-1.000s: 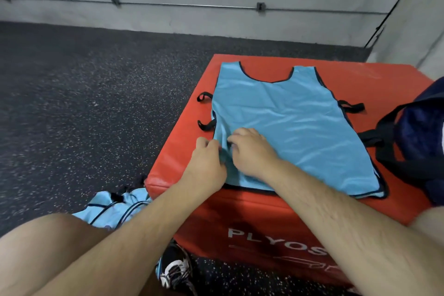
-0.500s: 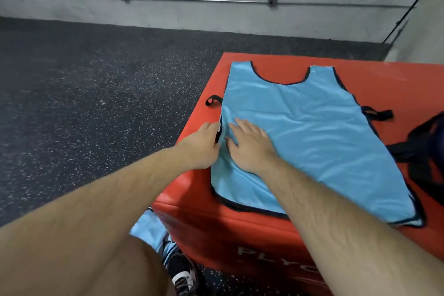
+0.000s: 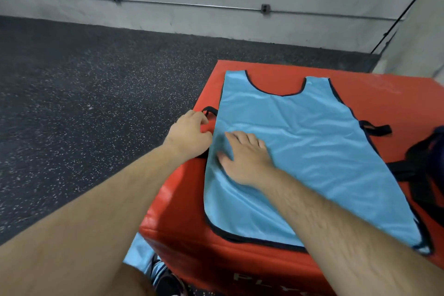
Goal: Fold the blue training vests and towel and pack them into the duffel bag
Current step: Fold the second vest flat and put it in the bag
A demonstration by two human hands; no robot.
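A light-blue training vest (image 3: 300,142) with black trim lies flat on the red foam box (image 3: 396,94), neck hole toward the far side. My right hand (image 3: 245,156) presses flat on the vest near its left edge, fingers straight. Just off that edge, my left hand (image 3: 189,134) has its fingers curled at the black side strap (image 3: 211,111), fingertips on the loop. Part of the dark duffel bag (image 3: 430,166) with black handles shows at the right edge of the box.
More light-blue fabric (image 3: 138,256) lies on the floor by the box's near left corner, beside a shoe (image 3: 168,281). Dark speckled rubber floor spreads to the left. A concrete wall with a conduit runs behind, and a wall corner stands at the far right.
My left hand has moved up the vest's left edge from the lower strap to the upper strap loop. The right hand slid slightly along the fabric and stays flat. The view shifted left.
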